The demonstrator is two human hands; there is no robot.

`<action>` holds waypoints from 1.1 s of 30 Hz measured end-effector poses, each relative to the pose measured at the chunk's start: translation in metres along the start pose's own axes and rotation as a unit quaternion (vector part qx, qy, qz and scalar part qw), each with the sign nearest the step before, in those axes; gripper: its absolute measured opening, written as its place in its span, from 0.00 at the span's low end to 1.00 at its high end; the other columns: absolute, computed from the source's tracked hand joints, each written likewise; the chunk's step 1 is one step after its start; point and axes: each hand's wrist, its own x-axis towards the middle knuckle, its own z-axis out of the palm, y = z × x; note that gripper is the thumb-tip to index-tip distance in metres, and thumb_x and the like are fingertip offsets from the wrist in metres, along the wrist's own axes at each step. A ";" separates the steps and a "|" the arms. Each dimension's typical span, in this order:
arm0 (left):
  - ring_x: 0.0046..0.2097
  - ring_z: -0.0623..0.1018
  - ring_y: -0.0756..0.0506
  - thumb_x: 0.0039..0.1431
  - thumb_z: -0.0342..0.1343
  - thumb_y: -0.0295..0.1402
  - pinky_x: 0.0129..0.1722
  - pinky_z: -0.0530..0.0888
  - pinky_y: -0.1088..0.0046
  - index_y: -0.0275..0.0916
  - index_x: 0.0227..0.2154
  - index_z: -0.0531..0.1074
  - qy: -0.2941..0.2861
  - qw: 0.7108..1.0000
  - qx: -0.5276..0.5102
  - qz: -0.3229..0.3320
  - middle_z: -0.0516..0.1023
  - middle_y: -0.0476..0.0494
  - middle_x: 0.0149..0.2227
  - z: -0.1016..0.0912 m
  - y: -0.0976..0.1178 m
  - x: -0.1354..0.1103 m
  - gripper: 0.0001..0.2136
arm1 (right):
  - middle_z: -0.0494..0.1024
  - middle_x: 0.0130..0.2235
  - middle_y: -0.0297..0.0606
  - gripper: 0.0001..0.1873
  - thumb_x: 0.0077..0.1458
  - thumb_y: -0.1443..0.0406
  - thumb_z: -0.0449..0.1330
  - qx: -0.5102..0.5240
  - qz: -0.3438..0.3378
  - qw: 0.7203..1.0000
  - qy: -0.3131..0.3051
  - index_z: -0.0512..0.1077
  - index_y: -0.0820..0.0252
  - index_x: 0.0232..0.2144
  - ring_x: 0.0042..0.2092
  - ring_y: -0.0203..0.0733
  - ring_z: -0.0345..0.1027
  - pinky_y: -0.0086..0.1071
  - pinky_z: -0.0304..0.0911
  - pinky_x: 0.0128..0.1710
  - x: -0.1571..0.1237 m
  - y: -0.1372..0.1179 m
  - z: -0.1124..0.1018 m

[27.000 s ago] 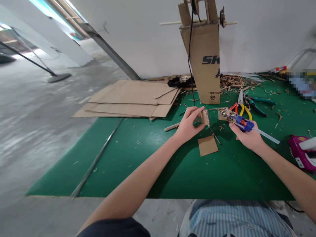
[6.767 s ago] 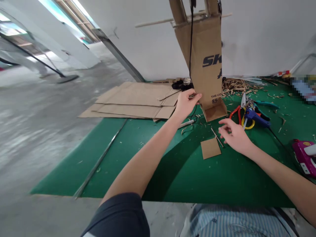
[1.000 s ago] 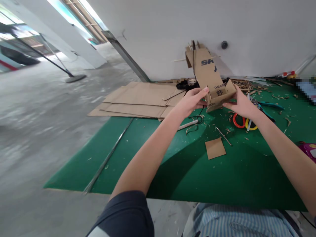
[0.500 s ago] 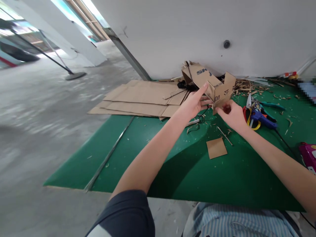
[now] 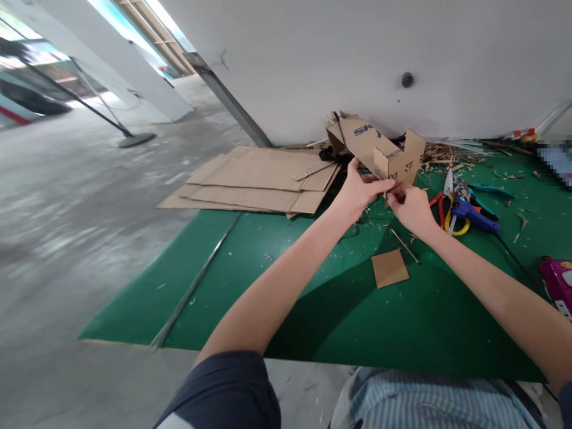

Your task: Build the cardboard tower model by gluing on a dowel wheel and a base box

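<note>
The left hand (image 5: 357, 193) is cupping and the right hand (image 5: 410, 208) is narrowly pinching the lower edge of a folded brown corrugated-cardboard box (image 5: 379, 152), holding it above the green-matted desk (image 5: 313, 298), just left of a blue hot-glue gun (image 5: 469, 214).

**Left hand (image 5: 360, 190) and right hand (image 5: 412, 210) just beside each other, arms reaching forward**

Both arms stretch away from the body and converge toward the far side. The left arm (image 5: 286, 280) runs up and to the right, its wrist bent back, with the fingers (image 5: 374, 188) extended rightward and the thumb (image 5: 353, 167) raised. The right arm (image 5: 487, 274) comes in from the near right, its wrist slightly flexed, and the fingers (image 5: 397, 196) curl inward in a pinch.
</note>
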 end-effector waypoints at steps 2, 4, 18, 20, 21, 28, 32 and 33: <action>0.47 0.80 0.40 0.41 0.72 0.26 0.45 0.77 0.63 0.43 0.68 0.43 0.022 0.999 0.030 0.012 0.78 0.40 0.44 0.000 -0.004 0.002 0.55 | 0.82 0.31 0.42 0.07 0.56 0.65 0.58 -0.056 0.004 0.997 -0.046 0.76 0.57 0.29 0.35 0.48 0.77 0.40 0.69 0.38 -0.004 -0.001 -0.004; 0.47 0.80 0.40 0.42 0.72 0.27 0.47 0.76 0.62 0.44 0.69 0.40 0.037 0.997 0.063 0.026 0.77 0.40 0.45 -0.001 -0.007 0.003 0.56 | 0.80 0.29 0.44 0.10 0.56 0.60 0.59 -0.140 -0.004 0.986 -0.088 0.74 0.57 0.25 0.34 0.53 0.77 0.44 0.69 0.37 -0.006 -0.004 -0.012; 0.46 0.80 0.39 0.45 0.72 0.35 0.49 0.76 0.59 0.40 0.70 0.45 0.048 0.985 0.148 0.071 0.78 0.37 0.46 -0.003 -0.008 0.001 0.54 | 0.79 0.44 0.53 0.23 0.53 0.62 0.61 -0.090 -0.015 0.993 0.073 0.67 0.63 0.51 0.47 0.62 0.75 0.57 0.72 0.47 0.033 0.035 -0.047; 0.45 0.80 0.40 0.45 0.72 0.35 0.48 0.76 0.60 0.39 0.70 0.44 0.043 0.986 0.146 0.069 0.78 0.37 0.45 -0.004 -0.008 0.001 0.54 | 0.78 0.45 0.53 0.26 0.53 0.64 0.60 -0.081 -0.013 0.994 0.067 0.64 0.63 0.54 0.48 0.61 0.75 0.56 0.72 0.47 0.032 0.036 -0.047; 0.45 0.80 0.41 0.45 0.72 0.35 0.48 0.75 0.61 0.39 0.70 0.44 0.041 0.986 0.145 0.067 0.77 0.38 0.45 -0.004 -0.008 0.001 0.54 | 0.77 0.46 0.53 0.27 0.53 0.65 0.60 -0.079 -0.015 0.995 0.065 0.63 0.63 0.55 0.48 0.60 0.75 0.55 0.72 0.48 0.032 0.035 -0.048; 0.37 0.80 0.46 0.53 0.65 0.42 0.44 0.75 0.66 0.47 0.68 0.49 -0.015 0.999 0.045 -0.003 0.76 0.46 0.40 -0.005 0.005 -0.001 0.44 | 0.58 0.66 0.49 0.38 0.55 0.70 0.53 -0.120 -0.145 0.980 0.064 0.53 0.54 0.67 0.69 0.63 0.52 0.64 0.57 0.64 0.026 0.018 -0.066; 0.34 0.80 0.46 0.56 0.59 0.54 0.41 0.76 0.66 0.48 0.62 0.60 -0.021 0.999 0.011 -0.022 0.76 0.45 0.38 -0.003 0.011 -0.001 0.34 | 0.55 0.70 0.44 0.39 0.55 0.71 0.53 -0.159 -0.184 0.969 0.039 0.54 0.49 0.68 0.70 0.65 0.46 0.67 0.52 0.64 0.024 0.016 -0.068; 0.33 0.79 0.46 0.56 0.59 0.56 0.40 0.76 0.66 0.47 0.60 0.62 -0.018 0.999 0.008 -0.028 0.76 0.44 0.38 -0.002 0.011 0.000 0.33 | 0.55 0.70 0.44 0.39 0.55 0.71 0.52 -0.163 -0.189 0.967 0.042 0.54 0.49 0.68 0.70 0.64 0.47 0.67 0.53 0.64 0.024 0.017 -0.068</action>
